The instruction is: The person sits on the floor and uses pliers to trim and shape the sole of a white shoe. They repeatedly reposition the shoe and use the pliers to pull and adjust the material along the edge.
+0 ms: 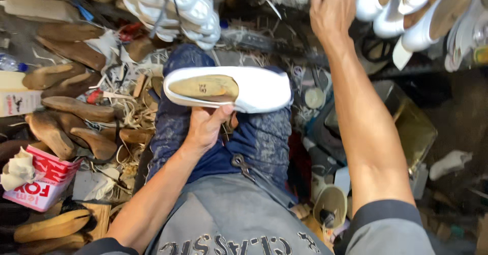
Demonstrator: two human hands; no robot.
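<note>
My left hand (pixel 206 128) grips a white shoe upper (pixel 254 90) stretched on a wooden last, holding it from below over my lap, which a dark blue cloth (pixel 264 138) covers. The last's tan wooden top shows in the shoe opening. My right hand (pixel 333 8) reaches up and forward to the top of the view, its fingers near a row of white shoes (pixel 417 6) on a shelf. What the fingertips touch is cut off by the frame edge.
Several bare wooden lasts (pixel 66 117) lie piled at the left among scraps. White strappy sandals (pixel 178 8) hang at the upper middle. A pink and white box (pixel 43 181) with a rag sits at lower left. Tools, cans and clutter fill the floor at the right.
</note>
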